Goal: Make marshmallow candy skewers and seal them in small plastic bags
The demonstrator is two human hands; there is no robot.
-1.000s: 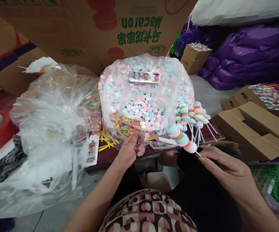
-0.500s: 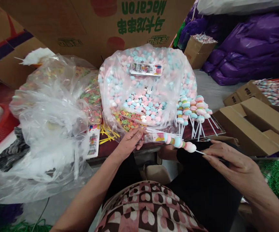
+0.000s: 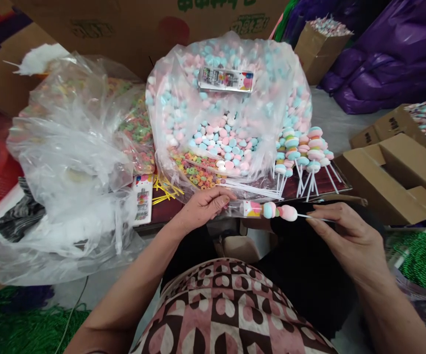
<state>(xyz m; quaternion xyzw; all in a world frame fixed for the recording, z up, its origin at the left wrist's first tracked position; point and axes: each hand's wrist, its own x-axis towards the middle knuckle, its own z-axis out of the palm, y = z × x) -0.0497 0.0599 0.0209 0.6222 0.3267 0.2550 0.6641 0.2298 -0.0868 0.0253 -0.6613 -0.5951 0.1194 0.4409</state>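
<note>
My left hand [image 3: 203,206] pinches a small clear wrapper with a printed pink and yellow patch [image 3: 252,209] at the table's front edge. In my right hand [image 3: 351,236] is the white stick of a candy skewer [image 3: 288,213], gripped between thumb and fingers. Pink and blue candies line the skewer, which lies roughly level. Its far end is inside the wrapper's mouth, while the pink candies nearest my right hand are outside. Just behind, white sticks [image 3: 251,189] lie by a big clear bag [image 3: 290,64] of pink and blue candies and small coloured rings [image 3: 198,172].
Finished-looking skewers [image 3: 314,145] stand bunched on the table to the right. Yellow ties [image 3: 164,191] and a stack of printed wrappers [image 3: 143,199] lie left of centre. An open cardboard box [image 3: 400,172] is at right. A crumpled plastic bag [image 3: 76,162] covers the left side.
The skewer has slid left, deeper into the wrapper, with fewer candies showing outside. My right hand has come slightly left and up. The camera view has tipped downward.
</note>
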